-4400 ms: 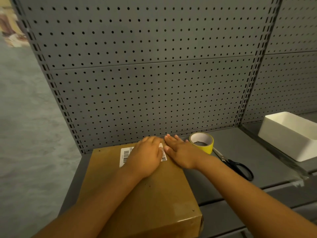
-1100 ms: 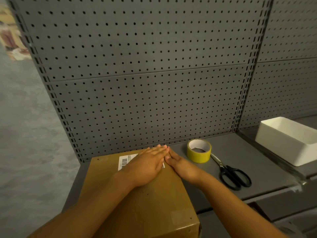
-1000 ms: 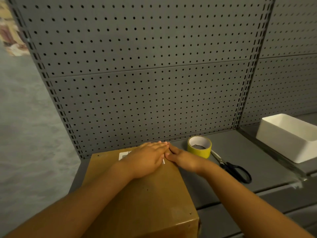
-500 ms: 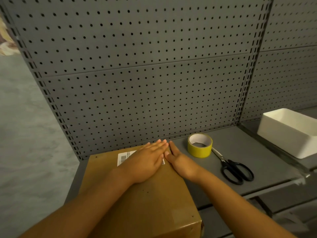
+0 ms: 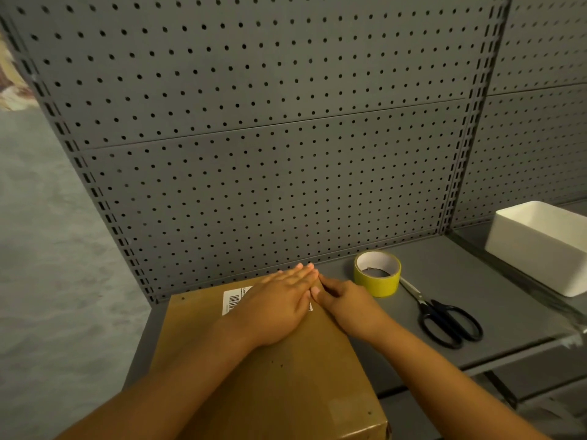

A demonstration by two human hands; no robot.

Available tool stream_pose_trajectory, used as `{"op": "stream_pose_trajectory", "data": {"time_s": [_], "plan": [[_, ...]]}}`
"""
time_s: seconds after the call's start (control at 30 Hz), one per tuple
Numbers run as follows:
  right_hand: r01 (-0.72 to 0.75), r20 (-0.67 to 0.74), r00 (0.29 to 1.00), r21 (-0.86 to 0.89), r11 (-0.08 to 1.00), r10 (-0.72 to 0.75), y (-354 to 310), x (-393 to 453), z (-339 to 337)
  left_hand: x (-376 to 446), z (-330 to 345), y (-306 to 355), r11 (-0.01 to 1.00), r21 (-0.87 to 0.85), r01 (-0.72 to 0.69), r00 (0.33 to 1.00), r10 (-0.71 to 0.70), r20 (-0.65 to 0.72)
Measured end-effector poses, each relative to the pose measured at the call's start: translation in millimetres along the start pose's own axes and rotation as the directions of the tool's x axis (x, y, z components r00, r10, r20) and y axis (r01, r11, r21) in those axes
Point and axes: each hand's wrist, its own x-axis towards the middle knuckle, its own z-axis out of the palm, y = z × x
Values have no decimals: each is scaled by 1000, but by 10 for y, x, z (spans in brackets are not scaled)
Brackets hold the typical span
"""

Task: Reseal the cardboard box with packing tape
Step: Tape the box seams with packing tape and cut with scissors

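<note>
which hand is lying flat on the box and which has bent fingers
The left hand lies flat on the box; the right hand beside it has bent fingers.
</note>
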Motion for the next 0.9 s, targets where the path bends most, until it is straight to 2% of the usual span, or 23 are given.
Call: {"op": "stream_pose_trajectory", "data": {"time_s": [0.07, 0.17, 0.27, 0.33, 0.47, 0.63, 0.77, 0.9], "plan": [[-5, 60, 998, 30, 1000, 3, 22, 45, 0, 6, 24, -37, 998, -59, -13, 1000, 12, -6], [-19, 175, 985, 194, 981, -16, 8, 103, 47, 30, 47, -72, 991, -125, -39, 999, 36, -30], [-25, 192, 980, 355, 934, -47, 56, 106, 51, 42, 32, -80, 988, -150, -48, 999, 45, -24], [-16, 198, 979, 317, 948, -49, 85, 101, 35, 40, 27, -87, 988, -144, -50, 999, 50, -4], [-14, 137, 991, 125, 992, -4, 0, 139, 16, 24, 30, -71, 992, -117, -36, 999, 36, -5], [-8, 139, 990, -130, 991, 26, -112, 99, -78, -3, 10, -20, 990, -137, -12, 994, -3, -107], [-21, 59, 998, -99, 995, 27, -143, 3, -11, -27, -7, -10, 987, -161, -8, 989, -16, -148], [-67, 98, 992, -80, 995, 74, -136, 0, -59, -42, -16, -1, 988, -151, -4, 995, -12, -102]]}}
